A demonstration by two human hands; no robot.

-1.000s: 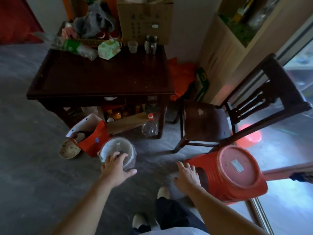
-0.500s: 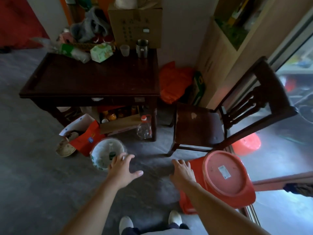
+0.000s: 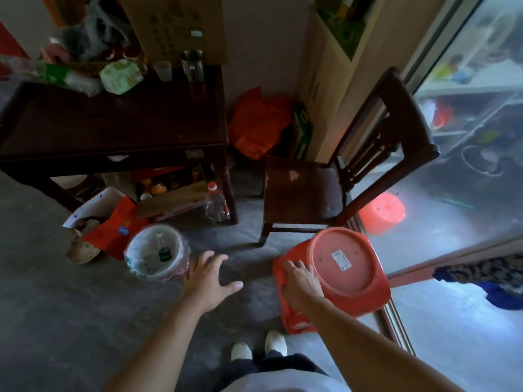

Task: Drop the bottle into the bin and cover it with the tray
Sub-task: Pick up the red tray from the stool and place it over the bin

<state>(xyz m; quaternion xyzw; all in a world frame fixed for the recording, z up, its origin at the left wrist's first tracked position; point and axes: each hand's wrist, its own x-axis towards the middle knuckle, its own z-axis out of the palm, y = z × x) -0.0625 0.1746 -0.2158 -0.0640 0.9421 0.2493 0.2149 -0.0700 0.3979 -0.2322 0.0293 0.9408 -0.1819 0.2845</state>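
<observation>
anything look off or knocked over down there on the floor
The red plastic stool is tipped, its seat tilted up toward the camera, with the right hand on its edge. The white lined bin stands uncovered with a small green-capped bottle inside. The left hand hovers open beside it.

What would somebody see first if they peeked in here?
Probably the big red plastic stool on the floor at the right, with the right hand resting on its side. Next, the round white-lined bin left of it, a bottle lying inside, the open left hand beside its rim.
</observation>
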